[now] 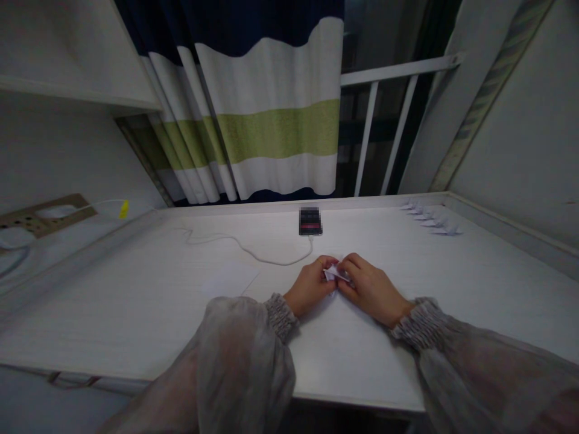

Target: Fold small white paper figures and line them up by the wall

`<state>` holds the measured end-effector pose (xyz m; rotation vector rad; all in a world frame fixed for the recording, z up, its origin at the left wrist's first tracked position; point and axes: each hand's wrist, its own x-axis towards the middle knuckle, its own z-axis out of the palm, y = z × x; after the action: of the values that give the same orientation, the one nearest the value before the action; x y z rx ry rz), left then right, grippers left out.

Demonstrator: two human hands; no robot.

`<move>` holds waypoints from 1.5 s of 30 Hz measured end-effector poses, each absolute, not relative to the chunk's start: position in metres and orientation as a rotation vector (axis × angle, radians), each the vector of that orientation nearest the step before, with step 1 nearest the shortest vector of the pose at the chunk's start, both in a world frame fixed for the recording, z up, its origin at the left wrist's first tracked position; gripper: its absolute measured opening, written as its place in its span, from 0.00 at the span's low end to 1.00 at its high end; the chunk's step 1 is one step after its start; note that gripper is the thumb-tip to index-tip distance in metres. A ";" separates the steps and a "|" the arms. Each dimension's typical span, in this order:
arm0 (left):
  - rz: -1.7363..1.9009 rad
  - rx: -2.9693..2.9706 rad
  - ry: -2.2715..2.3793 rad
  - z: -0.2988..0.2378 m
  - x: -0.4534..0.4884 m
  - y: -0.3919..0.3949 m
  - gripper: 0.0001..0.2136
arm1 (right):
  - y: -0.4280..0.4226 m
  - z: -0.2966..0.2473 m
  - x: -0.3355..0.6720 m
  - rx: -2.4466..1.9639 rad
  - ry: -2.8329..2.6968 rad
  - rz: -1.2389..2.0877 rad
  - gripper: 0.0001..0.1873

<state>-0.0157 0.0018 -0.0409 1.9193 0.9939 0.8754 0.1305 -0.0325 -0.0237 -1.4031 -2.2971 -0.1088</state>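
Observation:
My left hand (311,282) and my right hand (368,288) meet over the middle of a white desk (136,313). Both pinch a small piece of folded white paper (335,273) between their fingertips, just above the desk top. The fingers of both hands are curled closed around the paper, which hides most of its shape. Sheer grey sleeves with gathered cuffs cover both forearms.
A flat white sheet (230,279) lies left of my hands. A dark phone (310,221) sits behind them, with a white cable (244,248) running left toward a wall socket strip (40,218). Several folded paper figures (429,218) line the far right. A striped curtain (271,132) hangs behind.

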 end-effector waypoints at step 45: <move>0.852 1.777 0.900 -0.042 -0.012 0.002 0.16 | -0.026 -0.025 0.130 -1.259 -2.094 0.210 0.08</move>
<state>-0.0124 0.0024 -0.0424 1.7772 0.9004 0.8520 0.1296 -0.0263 -0.0250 -1.2588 -2.0940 0.2099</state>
